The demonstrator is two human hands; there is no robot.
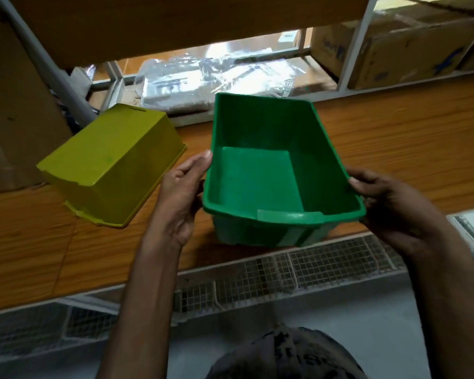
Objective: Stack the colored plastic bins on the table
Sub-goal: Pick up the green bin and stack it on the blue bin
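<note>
Holding the green bin with both hands, right in the middle of the frame, open side up, over the near edge of the wooden table. Can't tell if its bottom is actually touching the wood.

My left hand is on the bin's left wall. The thumb is hooked over the rim and the rest of the fingers are curled round the outside, with the forearm coming straight up from the bottom of the frame. My right hand grips the near right corner the same way, thumb on top of the rim and fingers wrapped down the outer side, wrist bent in a bit. So both hands are closed around the bin.

There's a strip of tape across the near rim, between my hands.

The yellow bin sits upside down on the table at centre left, just beside my left hand and not touching the green one. Behind it, on the left edge, is a big cardboard box.
</note>
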